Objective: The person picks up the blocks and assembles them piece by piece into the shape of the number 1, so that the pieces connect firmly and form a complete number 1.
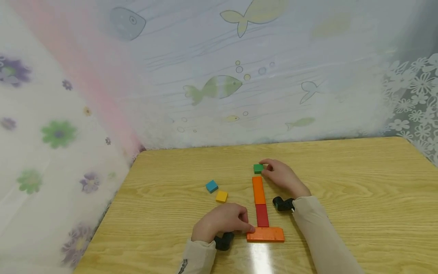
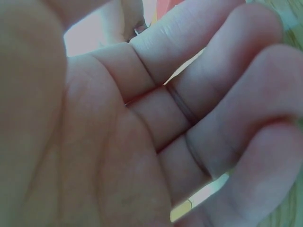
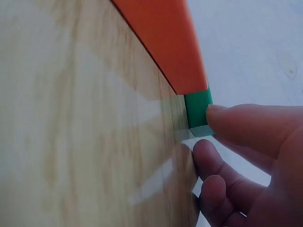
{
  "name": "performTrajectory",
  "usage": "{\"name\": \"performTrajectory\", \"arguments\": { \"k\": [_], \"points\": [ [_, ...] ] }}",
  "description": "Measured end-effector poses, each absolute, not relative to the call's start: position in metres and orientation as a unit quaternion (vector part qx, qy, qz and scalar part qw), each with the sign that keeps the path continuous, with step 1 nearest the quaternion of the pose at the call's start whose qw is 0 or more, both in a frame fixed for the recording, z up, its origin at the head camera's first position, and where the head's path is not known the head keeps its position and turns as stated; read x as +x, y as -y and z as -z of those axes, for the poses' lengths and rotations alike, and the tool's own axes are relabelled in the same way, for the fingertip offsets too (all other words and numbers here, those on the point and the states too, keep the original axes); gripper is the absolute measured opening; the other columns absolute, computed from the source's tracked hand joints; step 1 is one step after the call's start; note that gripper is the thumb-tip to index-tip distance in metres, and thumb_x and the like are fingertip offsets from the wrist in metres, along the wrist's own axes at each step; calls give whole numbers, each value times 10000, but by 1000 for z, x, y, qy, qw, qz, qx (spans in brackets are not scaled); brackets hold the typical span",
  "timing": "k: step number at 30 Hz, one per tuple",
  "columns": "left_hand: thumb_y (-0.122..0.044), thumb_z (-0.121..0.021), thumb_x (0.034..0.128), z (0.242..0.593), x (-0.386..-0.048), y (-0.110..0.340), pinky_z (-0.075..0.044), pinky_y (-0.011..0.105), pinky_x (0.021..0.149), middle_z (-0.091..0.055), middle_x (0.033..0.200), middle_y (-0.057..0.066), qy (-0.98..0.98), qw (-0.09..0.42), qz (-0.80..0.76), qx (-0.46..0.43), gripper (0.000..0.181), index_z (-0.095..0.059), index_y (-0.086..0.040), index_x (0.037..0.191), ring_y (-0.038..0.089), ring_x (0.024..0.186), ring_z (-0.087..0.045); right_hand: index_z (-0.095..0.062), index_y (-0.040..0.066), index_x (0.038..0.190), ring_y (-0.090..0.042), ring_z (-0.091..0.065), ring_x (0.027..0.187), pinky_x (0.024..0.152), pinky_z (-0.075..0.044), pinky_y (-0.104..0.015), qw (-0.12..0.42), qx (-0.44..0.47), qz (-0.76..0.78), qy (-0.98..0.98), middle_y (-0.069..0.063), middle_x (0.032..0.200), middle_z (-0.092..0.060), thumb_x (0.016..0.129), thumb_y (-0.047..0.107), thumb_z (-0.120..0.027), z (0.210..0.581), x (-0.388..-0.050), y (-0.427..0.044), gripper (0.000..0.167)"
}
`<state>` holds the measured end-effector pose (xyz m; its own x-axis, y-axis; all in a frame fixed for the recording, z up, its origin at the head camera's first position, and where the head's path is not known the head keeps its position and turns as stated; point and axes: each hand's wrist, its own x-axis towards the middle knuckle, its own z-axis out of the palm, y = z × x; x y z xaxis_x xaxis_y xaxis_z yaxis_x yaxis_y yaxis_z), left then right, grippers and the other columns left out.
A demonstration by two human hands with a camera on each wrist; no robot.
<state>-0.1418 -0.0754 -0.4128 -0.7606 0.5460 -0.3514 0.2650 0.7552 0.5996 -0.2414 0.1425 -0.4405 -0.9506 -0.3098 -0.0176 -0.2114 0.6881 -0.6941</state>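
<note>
My right hand pinches a small green block at the far end of a row of blocks; in the right wrist view the thumb lies against the green block. Towards me the row goes on with a long orange block and a red block. A second orange block lies crosswise at the near end. My left hand touches its left end with a digit tip, the other fingers loosely bent. In the left wrist view the palm hides most of the blocks.
Left of the row, a blue block and a yellow block lie on the wooden table. Black wrist devices sit at both sleeves. A fish-patterned curtain hangs behind the table's far edge.
</note>
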Motion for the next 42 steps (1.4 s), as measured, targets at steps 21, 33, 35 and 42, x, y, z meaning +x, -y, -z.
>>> {"name": "performTrajectory", "arguments": {
  "k": [21, 33, 35, 42],
  "points": [
    [-439, -684, 740, 415, -141, 76, -338, 226, 487, -522, 593, -88, -900, 263, -268, 223, 262, -573, -212, 670, 72, 537, -455, -589, 137, 1077, -190, -524, 781, 718, -410, -369, 42, -107, 359, -926, -31, 934, -587, 880, 345, -549, 443, -243, -137, 290],
    [-433, -684, 742, 415, -141, 76, -337, 232, 474, -523, 587, -85, -897, 262, -274, 227, 262, -574, -207, 667, 74, 523, -450, -518, 175, 1267, -212, -411, 740, 649, -346, -346, 38, -174, 331, -927, -74, 938, -488, 941, 181, -448, 441, -241, -139, 333],
    [-433, -682, 744, 414, -142, 76, -339, 233, 473, -527, 588, -84, -896, 263, -275, 227, 262, -576, -206, 667, 74, 522, -452, -525, 156, 1256, -215, -433, 768, 668, -365, -357, 34, -179, 332, -925, -87, 959, -497, 941, 177, -451, 441, -242, -140, 324],
    [-429, -681, 747, 411, -142, 76, -337, 227, 478, -525, 590, -92, -898, 259, -271, 231, 256, -575, -210, 666, 67, 526, -449, -535, 113, 1226, -235, -498, 838, 736, -407, -406, 30, -164, 339, -926, -110, 991, -544, 922, 229, -501, 441, -243, -140, 327]
  ]
}}
